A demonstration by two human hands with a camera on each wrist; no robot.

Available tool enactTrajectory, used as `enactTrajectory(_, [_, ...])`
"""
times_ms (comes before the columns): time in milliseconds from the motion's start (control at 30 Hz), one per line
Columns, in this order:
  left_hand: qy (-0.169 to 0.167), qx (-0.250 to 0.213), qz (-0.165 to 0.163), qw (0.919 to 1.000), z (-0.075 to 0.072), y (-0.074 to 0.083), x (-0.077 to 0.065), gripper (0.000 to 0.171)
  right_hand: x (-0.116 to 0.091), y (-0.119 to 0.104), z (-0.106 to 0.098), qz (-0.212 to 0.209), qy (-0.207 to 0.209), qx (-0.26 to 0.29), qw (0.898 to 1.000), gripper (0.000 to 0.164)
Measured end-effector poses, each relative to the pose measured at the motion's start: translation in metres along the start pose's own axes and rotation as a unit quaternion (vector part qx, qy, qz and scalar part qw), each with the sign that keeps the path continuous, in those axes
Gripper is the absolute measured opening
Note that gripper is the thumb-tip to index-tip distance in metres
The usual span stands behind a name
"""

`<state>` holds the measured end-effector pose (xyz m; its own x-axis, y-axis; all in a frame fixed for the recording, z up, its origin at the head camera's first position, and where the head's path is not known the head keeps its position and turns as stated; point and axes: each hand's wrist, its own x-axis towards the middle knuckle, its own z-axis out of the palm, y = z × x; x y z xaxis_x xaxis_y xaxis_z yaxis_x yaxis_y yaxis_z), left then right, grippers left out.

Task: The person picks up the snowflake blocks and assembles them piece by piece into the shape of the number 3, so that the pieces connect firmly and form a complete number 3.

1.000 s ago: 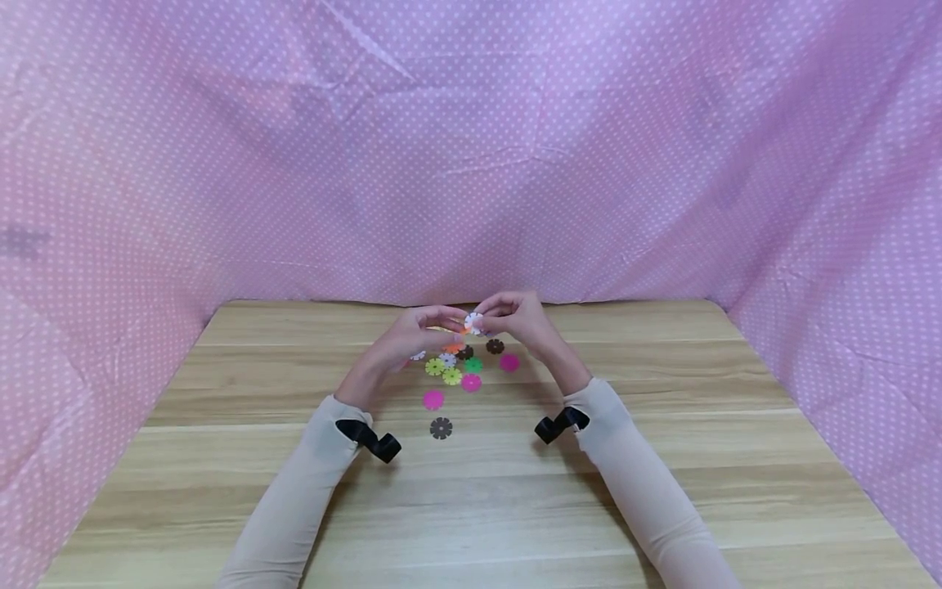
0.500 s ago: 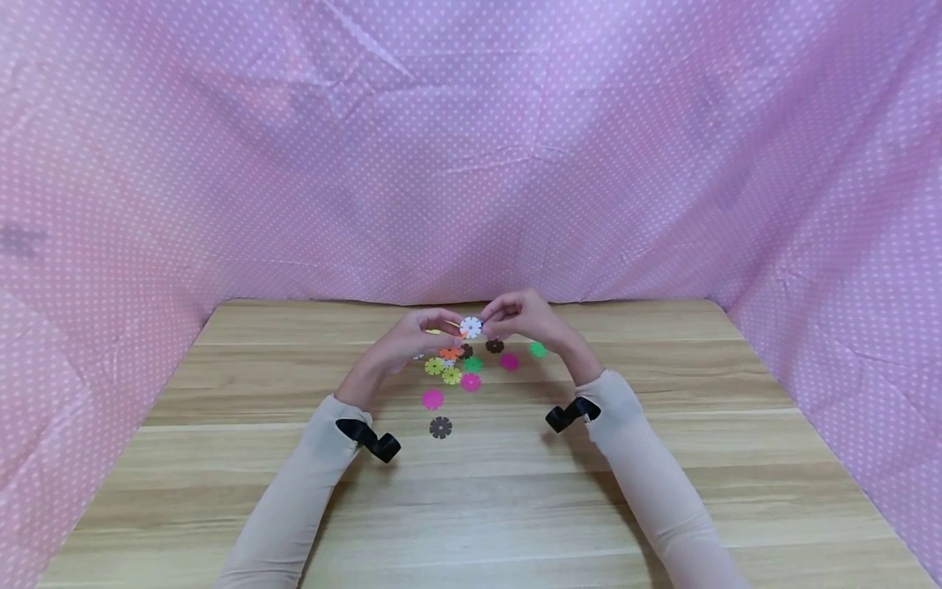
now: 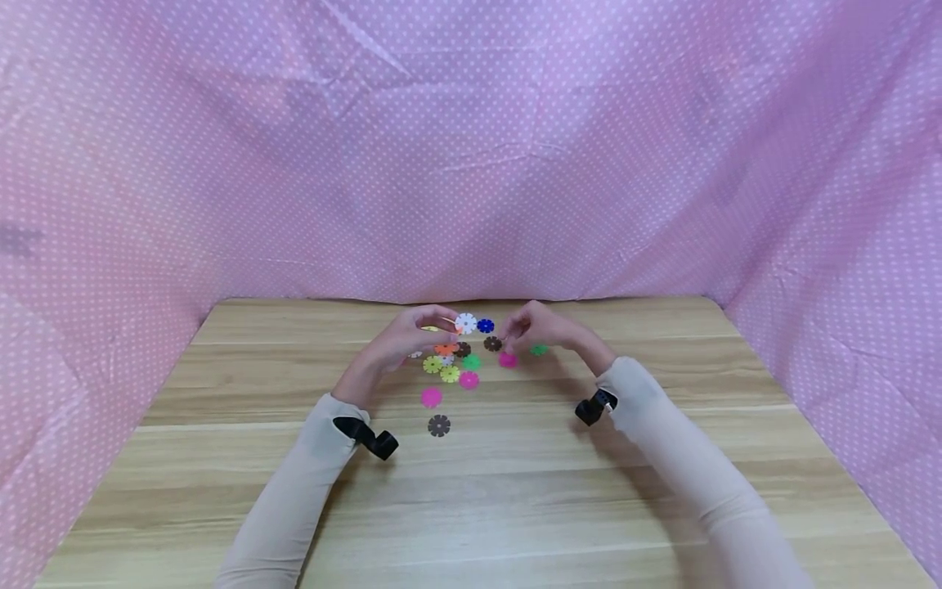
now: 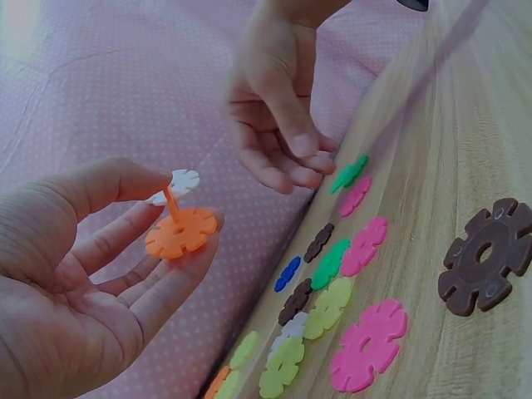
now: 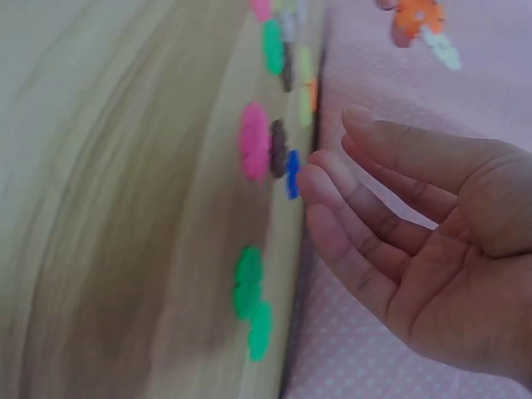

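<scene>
My left hand [image 3: 412, 334] pinches a joined cluster of notched plastic snowflake discs between thumb and fingers, raised over the table. In the left wrist view the cluster shows an orange disc [image 4: 183, 233] lying flat, another orange piece seen edge-on at the thumb, and a white disc [image 4: 184, 181] behind. My right hand [image 3: 540, 325] holds nothing; its fingers are loosely bent, as the right wrist view shows. It hovers above the table's far part, fingertips close to a brown disc [image 3: 492, 343], with a blue disc [image 3: 486, 325] to its left.
Pink discs [image 3: 431, 397], yellow discs [image 3: 450, 374] and a green disc [image 3: 471, 361] lie scattered mid-table. A brown disc [image 3: 439, 425] is nearest the front. Green discs [image 5: 248, 283] lie by the right hand. A pink dotted cloth [image 3: 471, 164] hangs behind the wooden table [image 3: 500, 507].
My right hand has let go of the white disc and moved right and slightly down, away from the cluster. The blue disc has come into view. The left hand stays nearly still with the cluster.
</scene>
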<state>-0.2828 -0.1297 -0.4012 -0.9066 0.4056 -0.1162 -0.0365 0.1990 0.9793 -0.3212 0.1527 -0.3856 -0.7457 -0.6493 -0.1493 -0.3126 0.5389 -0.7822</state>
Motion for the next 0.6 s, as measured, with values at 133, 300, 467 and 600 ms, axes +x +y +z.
enactTrajectory(133, [0.001, 0.001, -0.002, 1.0000, 0.000, -0.001, 0.000, 0.043, 0.001, 0.005, 0.001, 0.013, -0.018, -0.017, 1.000, 0.026])
enactTrajectory(300, [0.001, -0.003, -0.004, 1.0000, 0.000, -0.002, 0.001, 0.044, 0.004, 0.008, 0.005, 0.025, -0.023, -0.033, 0.999, 0.028])
enactTrajectory(467, [-0.002, -0.007, -0.004, 1.0000, 0.000, -0.003, 0.002, 0.043, 0.008, 0.012, 0.010, 0.037, -0.015, -0.040, 0.998, 0.030])
enactTrajectory(600, [-0.003, -0.011, -0.008, 0.9999, 0.001, -0.004, 0.002, 0.043, 0.009, 0.012, 0.014, 0.052, -0.008, -0.044, 0.998, 0.029])
